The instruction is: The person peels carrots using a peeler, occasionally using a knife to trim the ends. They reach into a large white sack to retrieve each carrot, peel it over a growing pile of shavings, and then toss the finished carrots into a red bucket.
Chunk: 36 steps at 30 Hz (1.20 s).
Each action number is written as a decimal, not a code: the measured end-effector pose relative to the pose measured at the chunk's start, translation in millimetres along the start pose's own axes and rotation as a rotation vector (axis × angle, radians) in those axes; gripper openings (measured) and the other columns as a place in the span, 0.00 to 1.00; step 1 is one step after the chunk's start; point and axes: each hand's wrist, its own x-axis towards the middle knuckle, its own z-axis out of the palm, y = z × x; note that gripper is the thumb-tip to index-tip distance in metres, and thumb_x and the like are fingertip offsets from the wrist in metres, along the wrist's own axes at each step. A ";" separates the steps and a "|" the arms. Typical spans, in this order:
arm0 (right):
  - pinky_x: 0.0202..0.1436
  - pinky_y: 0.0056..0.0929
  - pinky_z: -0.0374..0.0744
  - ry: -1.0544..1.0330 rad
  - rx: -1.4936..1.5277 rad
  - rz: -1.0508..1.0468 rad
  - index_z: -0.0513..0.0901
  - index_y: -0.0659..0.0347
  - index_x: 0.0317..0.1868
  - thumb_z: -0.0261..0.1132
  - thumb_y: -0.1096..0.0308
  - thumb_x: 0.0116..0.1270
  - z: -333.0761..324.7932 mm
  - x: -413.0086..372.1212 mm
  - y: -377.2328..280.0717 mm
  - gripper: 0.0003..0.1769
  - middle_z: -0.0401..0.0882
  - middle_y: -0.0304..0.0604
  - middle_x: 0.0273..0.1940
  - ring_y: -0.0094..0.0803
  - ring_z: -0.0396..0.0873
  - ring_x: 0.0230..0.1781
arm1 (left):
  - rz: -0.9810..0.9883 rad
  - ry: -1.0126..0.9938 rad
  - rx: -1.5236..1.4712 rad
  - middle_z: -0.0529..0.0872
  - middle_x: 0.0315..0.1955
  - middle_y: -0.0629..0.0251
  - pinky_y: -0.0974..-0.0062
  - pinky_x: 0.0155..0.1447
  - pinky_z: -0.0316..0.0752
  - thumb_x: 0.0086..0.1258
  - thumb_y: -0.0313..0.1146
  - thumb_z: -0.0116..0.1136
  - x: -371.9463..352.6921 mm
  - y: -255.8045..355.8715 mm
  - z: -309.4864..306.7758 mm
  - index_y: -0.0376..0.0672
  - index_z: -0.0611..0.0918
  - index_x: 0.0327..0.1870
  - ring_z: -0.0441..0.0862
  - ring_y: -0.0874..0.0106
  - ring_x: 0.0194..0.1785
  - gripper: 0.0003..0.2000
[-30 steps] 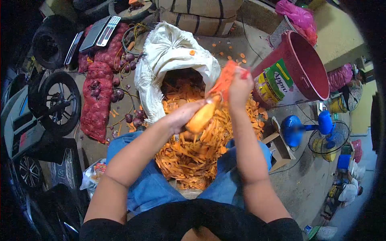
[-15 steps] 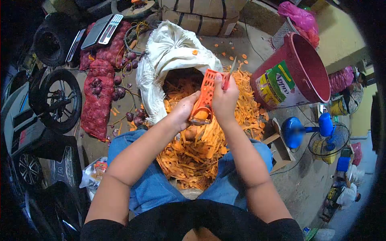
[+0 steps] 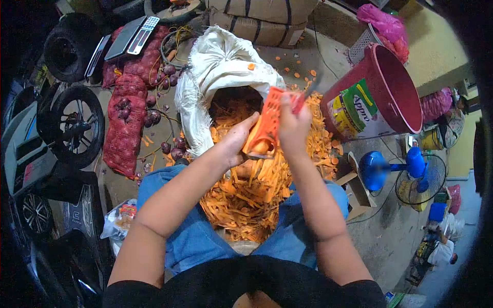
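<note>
Both hands barely moved: left fingers [image 3: 245,128] gripping carrot [image 3: 259,148], right fingers [image 3: 288,114] clasping peeler [image 3: 269,118], now tilted.

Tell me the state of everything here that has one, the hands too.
Left hand: closed on the carrot.
Right hand: closed on the orange peeler, laid against the carrot.
White sack: open, rim rolled back.
Red bucket: tipped over, inside looks empty.
Mesh onion bags: full, lying flat.
</note>
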 end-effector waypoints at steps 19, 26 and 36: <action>0.26 0.22 0.63 0.255 0.019 -0.047 0.70 0.67 0.26 0.52 0.66 0.59 -32.7 42.5 8.8 0.11 0.66 0.35 0.20 0.21 0.62 0.21 | 0.032 -0.002 0.083 0.76 0.30 0.59 0.72 0.26 0.74 0.60 0.43 0.42 -3.3 9.0 -14.5 0.41 0.66 0.44 0.76 0.71 0.27 0.17; 0.26 0.22 0.63 0.177 -0.016 -0.068 0.71 0.67 0.28 0.52 0.67 0.58 -34.4 42.8 9.0 0.10 0.66 0.36 0.20 0.21 0.62 0.22 | 0.140 -0.006 0.255 0.74 0.31 0.61 0.75 0.29 0.73 0.50 0.31 0.53 -3.7 12.5 -13.8 0.39 0.66 0.44 0.75 0.73 0.29 0.18; 0.24 0.23 0.64 0.061 0.044 0.069 0.72 0.66 0.27 0.52 0.66 0.58 -35.4 43.6 10.2 0.10 0.66 0.37 0.17 0.21 0.62 0.19 | 0.215 0.172 0.696 0.73 0.25 0.68 0.80 0.32 0.69 0.47 0.31 0.57 18.8 17.8 -28.1 0.38 0.69 0.41 0.72 0.78 0.28 0.18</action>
